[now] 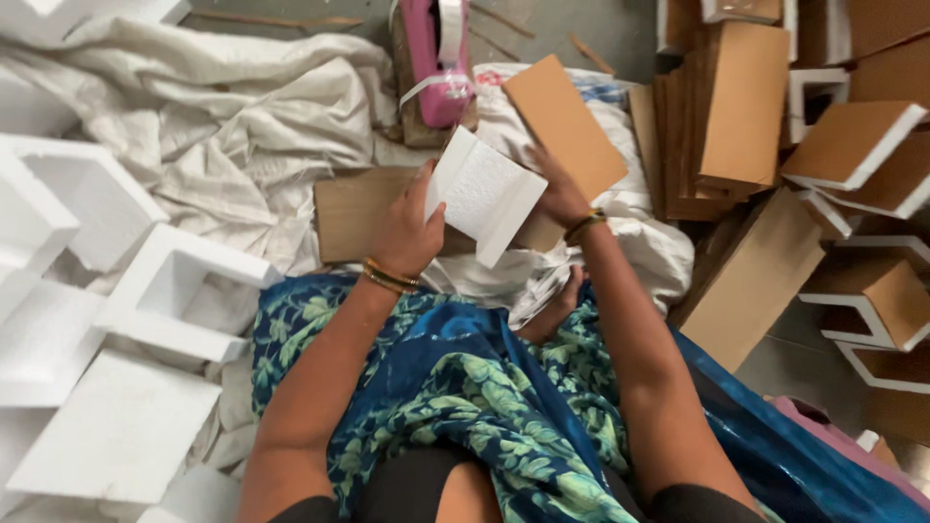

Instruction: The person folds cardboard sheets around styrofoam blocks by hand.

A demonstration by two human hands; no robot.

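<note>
My left hand [405, 230] grips the left edge of a white foam corner piece [481, 194] held up in front of me. My right hand [559, 189] is behind that foam piece and holds a brown cardboard sheet [564, 121] tilted against it. Both wrists carry thin bangles. Another brown cardboard sheet [351, 208] lies flat on the white sack cloth [242, 116] under my left hand. My lap is covered with blue and green flowered fabric [465, 387].
White foam corner blocks [179, 291] are piled at the left. Stacked cardboard sheets [722, 116] and cardboard-faced foam corners [852, 145] fill the right side. A pink tape dispenser [436, 58] stands at the top middle. A bare foot [557, 310] shows below the foam piece.
</note>
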